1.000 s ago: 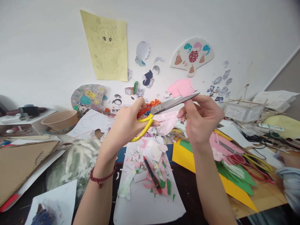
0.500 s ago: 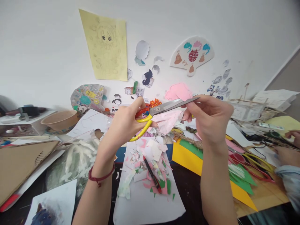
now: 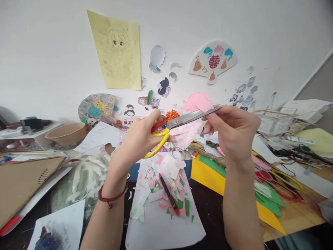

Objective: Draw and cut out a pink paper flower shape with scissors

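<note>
My left hand (image 3: 148, 133) is closed around the handles of a pair of scissors (image 3: 182, 119), one handle yellow and the other red-orange. The blades point right and reach the fingertips of my right hand (image 3: 231, 128). A pink paper cutout (image 3: 198, 101) with a rounded, wavy edge stands just above the blades, its lower edge against them. My right hand is closed in a pinch at the cutout's right end, close to the blade tips; the exact grip is partly hidden by the fingers. Below both hands, a white sheet (image 3: 161, 232) carries paper scraps and a black-and-red pen (image 3: 169, 193).
Cardboard (image 3: 26, 184) and a plastic bag of white pieces (image 3: 83, 173) lie left, with a brown bowl (image 3: 66, 133) behind. Yellow paper (image 3: 208, 173) and red-and-yellow scissors (image 3: 283, 184) lie right. A white wall with drawings and a fan-shaped cutout (image 3: 213, 61) rises behind.
A co-worker's hand and sleeve at the right edge have mostly gone out of view. My hands, the scissors and the pink cutout have hardly moved.
</note>
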The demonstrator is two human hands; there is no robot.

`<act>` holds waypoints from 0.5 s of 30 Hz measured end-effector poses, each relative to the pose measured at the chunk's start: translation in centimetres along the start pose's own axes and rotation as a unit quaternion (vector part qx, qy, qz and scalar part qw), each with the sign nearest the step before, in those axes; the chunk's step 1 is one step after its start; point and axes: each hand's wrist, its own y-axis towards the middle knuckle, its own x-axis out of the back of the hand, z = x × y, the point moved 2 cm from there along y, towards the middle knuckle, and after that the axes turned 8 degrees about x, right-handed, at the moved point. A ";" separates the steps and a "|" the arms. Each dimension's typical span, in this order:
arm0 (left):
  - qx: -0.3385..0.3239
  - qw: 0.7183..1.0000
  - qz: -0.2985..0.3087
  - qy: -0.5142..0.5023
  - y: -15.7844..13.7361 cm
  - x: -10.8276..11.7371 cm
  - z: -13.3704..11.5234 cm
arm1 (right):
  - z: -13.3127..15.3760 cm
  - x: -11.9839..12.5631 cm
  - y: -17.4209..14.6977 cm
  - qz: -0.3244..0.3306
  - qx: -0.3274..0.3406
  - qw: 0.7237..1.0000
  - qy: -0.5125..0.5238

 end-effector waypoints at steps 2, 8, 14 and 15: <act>0.004 1.000 0.003 0.000 0.0 0.0 -0.1 | 0.0 -0.3 -0.1 -0.015 0.012 1.000 -0.011; 0.017 1.000 0.001 0.005 0.0 -0.1 -0.2 | -0.1 -0.9 -0.2 -0.051 0.052 0.996 -0.042; 0.017 1.000 0.001 -0.002 0.0 0.1 0.0 | -0.3 -0.5 0.0 -0.033 0.001 0.999 -0.018; 0.017 1.000 0.002 -0.002 0.1 0.1 0.0 | -0.2 -0.5 0.0 -0.037 0.003 0.999 -0.011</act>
